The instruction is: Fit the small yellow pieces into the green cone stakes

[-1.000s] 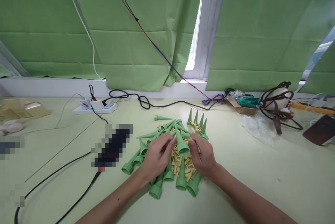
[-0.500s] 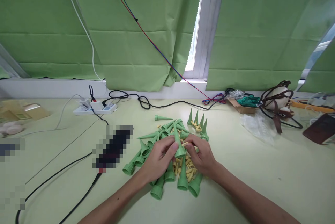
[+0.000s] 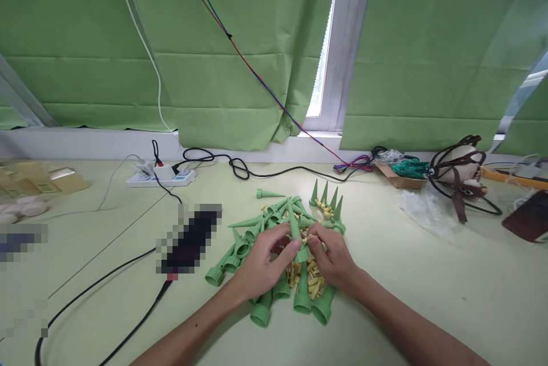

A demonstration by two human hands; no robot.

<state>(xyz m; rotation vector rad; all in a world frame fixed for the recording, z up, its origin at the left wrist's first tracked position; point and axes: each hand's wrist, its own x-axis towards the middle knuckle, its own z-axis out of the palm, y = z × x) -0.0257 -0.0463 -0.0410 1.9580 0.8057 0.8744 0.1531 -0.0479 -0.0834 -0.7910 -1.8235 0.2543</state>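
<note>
My left hand point(image 3: 269, 254) is closed around a green plastic watering spike point(image 3: 294, 223), its pointed end up and its wide collar toward me. Against the spike's side, the fingertips of my right hand point(image 3: 331, 252) pinch a small yellow plastic valve piece point(image 3: 305, 238), mostly covered by the fingers. Whether it sits in the spike I cannot tell. More green spikes point(image 3: 240, 246) lie heaped under and around both hands. Loose yellow pieces point(image 3: 315, 283) are piled below my right hand.
Several spikes stand upright point(image 3: 324, 193) behind my right hand, with yellow pieces beside them. One spike point(image 3: 272, 193) lies apart at the back. A power strip point(image 3: 184, 179), a black cable point(image 3: 291, 169), a small carton point(image 3: 400, 179) and a plastic bag point(image 3: 428, 209) are also on the table.
The view has shifted slightly, so everything appears a little further right. Both hands keep their hold; the yellow piece now shows less between my right fingers and the spike.
</note>
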